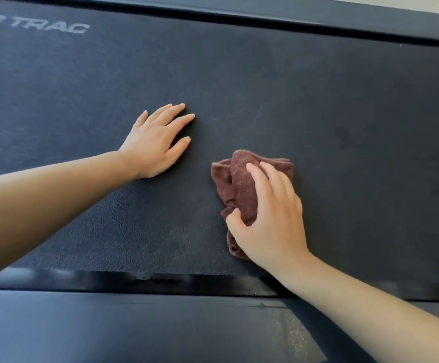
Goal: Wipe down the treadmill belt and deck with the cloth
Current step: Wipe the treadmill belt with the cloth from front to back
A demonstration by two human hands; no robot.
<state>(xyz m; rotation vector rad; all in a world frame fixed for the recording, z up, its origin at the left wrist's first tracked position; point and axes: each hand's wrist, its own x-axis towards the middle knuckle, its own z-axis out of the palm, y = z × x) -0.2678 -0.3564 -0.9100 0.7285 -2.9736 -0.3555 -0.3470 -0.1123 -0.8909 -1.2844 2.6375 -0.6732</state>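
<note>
Dark belt (239, 87) fills most of frame; faded white lettering (53, 28) at upper left. Left hand (155, 142) flat on belt left of centre, fingers spread, holding nothing. Right hand (268, 218) lower right of centre, fingers curled over crumpled brown cloth (239, 184), pressing it onto belt. Hands near, not touching. Black side rail (82, 323) along bottom edge, another rail (318, 17) along top.

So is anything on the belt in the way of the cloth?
Only the left hand, flat on the belt just left of the cloth. The right hand presses the cloth; the belt to its right looks clear.
</note>
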